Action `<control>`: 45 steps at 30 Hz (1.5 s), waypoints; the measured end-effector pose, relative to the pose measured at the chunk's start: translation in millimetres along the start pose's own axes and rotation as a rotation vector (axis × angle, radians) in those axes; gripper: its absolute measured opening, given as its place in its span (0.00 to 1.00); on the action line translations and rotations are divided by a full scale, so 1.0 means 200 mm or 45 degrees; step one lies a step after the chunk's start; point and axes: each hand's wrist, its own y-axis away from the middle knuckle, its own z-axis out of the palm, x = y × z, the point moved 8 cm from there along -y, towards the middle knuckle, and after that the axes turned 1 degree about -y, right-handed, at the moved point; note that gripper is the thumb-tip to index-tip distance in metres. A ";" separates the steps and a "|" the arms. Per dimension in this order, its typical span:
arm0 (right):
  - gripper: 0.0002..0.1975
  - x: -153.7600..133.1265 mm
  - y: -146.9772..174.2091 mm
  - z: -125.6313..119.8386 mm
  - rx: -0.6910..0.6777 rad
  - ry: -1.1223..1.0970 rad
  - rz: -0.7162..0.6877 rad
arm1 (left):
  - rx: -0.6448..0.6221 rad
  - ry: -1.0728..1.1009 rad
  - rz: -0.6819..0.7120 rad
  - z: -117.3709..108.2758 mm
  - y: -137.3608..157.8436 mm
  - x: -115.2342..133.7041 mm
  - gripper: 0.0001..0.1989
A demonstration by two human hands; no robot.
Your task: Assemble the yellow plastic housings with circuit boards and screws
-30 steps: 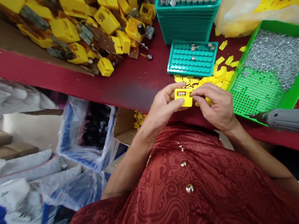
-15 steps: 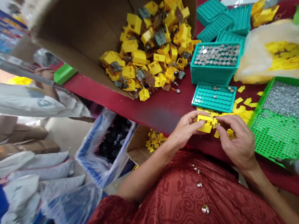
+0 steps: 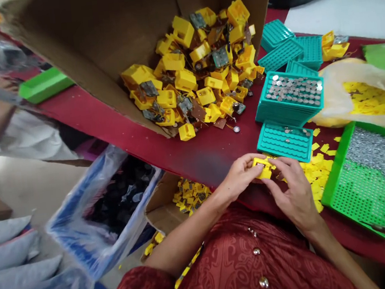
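My left hand (image 3: 239, 177) is closed around the left side of a small yellow plastic housing (image 3: 266, 173), its open hollow facing up. My right hand (image 3: 295, 191) has thumb and fingertips at the housing's right end, pinching there. Whether a smaller yellow piece sits between those fingertips cannot be made out. Beyond the hands lies a teal tray (image 3: 281, 147) with a few silver button cells on it. Flat yellow pieces (image 3: 318, 175) are scattered on the red table beside my right hand.
A tilted cardboard box (image 3: 95, 58) spills yellow housings with wires and circuit boards. Stacked teal trays (image 3: 284, 108) hold button cells. A green basket (image 3: 361, 201) contains small metal parts, near a yellow-filled bag (image 3: 332, 74). Lower left stand a lined blue crate (image 3: 75, 240) and another carton (image 3: 161, 206).
My right fingertips have come in from beside the housing onto its right end. The housing has turned so its hollow shows more. The camera view has shifted.
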 end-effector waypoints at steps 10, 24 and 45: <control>0.15 0.01 -0.08 0.11 0.036 0.067 0.162 | -0.123 0.029 -0.012 -0.10 -0.12 0.03 0.22; 0.11 0.04 -0.06 0.17 0.175 -0.043 0.162 | -0.127 0.003 0.023 -0.13 -0.14 0.05 0.16; 0.17 0.06 0.01 0.27 0.133 -0.316 0.221 | 0.321 0.120 0.279 -0.21 -0.14 0.09 0.17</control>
